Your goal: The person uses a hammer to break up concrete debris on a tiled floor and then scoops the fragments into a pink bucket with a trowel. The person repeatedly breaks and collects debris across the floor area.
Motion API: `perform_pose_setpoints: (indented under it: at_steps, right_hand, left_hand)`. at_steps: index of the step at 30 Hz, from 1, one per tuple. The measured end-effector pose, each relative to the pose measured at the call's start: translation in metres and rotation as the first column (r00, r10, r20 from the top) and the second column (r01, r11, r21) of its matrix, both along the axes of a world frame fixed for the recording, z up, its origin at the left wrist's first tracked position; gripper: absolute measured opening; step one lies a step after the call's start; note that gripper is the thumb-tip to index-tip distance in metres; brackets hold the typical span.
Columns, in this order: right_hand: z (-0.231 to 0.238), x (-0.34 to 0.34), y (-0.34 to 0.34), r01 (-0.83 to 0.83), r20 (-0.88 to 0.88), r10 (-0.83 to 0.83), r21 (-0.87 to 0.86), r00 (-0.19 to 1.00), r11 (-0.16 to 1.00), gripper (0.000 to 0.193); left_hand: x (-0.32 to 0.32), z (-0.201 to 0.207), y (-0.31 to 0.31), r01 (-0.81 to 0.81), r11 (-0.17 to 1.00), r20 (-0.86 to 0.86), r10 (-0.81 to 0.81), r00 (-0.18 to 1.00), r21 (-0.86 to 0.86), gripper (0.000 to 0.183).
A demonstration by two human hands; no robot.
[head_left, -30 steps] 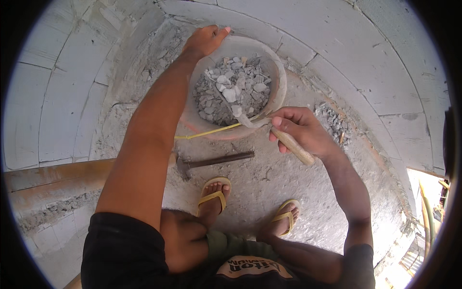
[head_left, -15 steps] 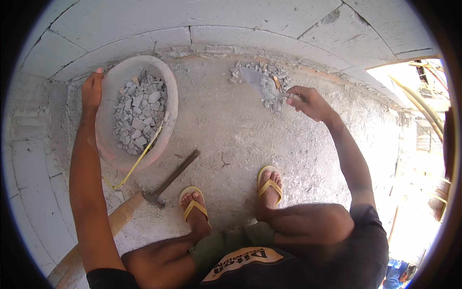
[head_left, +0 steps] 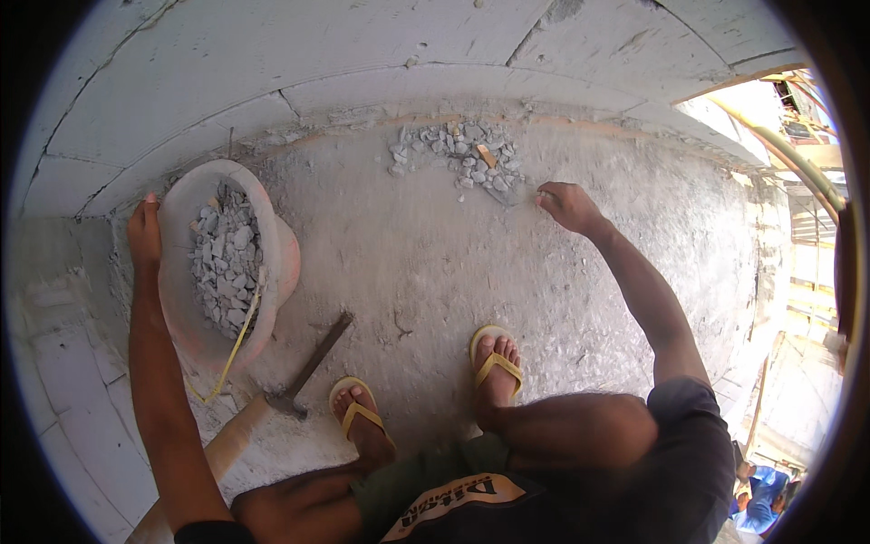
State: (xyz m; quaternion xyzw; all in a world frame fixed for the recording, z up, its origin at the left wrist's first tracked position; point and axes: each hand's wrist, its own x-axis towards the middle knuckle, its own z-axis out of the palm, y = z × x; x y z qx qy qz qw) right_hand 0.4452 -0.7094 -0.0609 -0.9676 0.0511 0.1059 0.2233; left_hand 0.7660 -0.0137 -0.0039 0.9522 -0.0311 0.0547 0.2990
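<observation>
My left hand (head_left: 145, 238) is closed on the left rim of a round, dust-grey basin (head_left: 269, 299). The basin tilts toward my left hand, so its pinkish outer right side shows. Broken grey rubble (head_left: 227, 258) lies inside, and a yellow strap (head_left: 237, 349) hangs over its near rim. Over on the right, my right hand (head_left: 569, 208) pinches the handle of a trowel (head_left: 509, 194). Its dusty blade is low at the near edge of a rubble pile (head_left: 464, 150) by the wall; part of it blends into the floor. An orange-brown chip (head_left: 487, 156) sits among those stones.
A pickaxe (head_left: 317, 363) with a thick wooden handle lies between the basin and my left foot. My feet in yellow flip-flops (head_left: 497, 364) stand on the dusty floor. A block wall (head_left: 362, 54) runs along the far side. At lower right, a person in blue (head_left: 763, 499) is partly visible.
The trowel has come off the rubble pile toward me, its blade now lower at the pile's near edge. The basin has tipped to the left, in my left hand's grip. My view has shifted.
</observation>
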Motion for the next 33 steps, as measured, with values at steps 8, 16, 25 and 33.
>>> perform_pose_setpoints:
  at_steps: [8, 16, 25, 33]
  right_hand:
    - [-0.015, 0.055, -0.004, 0.160, 0.067, -0.158, -0.017, 0.985, 0.987, 0.035]
    - [0.001, 0.039, 0.021, 0.268, 0.027, -0.266, -0.052, 0.963, 0.962, 0.034]
    - [0.062, 0.042, 0.045, 0.144, 0.113, -0.133, -0.096, 0.985, 0.985, 0.034]
    - [0.152, 0.088, 0.132, -0.033, 0.083, 0.045, -0.135, 0.996, 0.990, 0.034]
  left_hand:
    - [0.003, -0.006, 0.008, 0.072, 0.997, 0.063, -0.073, 0.995, 0.016, 0.051]
    - [-0.008, 0.002, -0.008, 0.028, 0.998, 0.059, -0.025, 0.998, -0.053, 0.052]
    - [-0.017, 0.015, -0.018, 0.036, 0.998, 0.002, -0.036, 0.999, -0.042, 0.053]
    - [-0.026, 0.024, -0.023, -0.003, 0.998, 0.004, 0.003, 1.000, -0.063, 0.056]
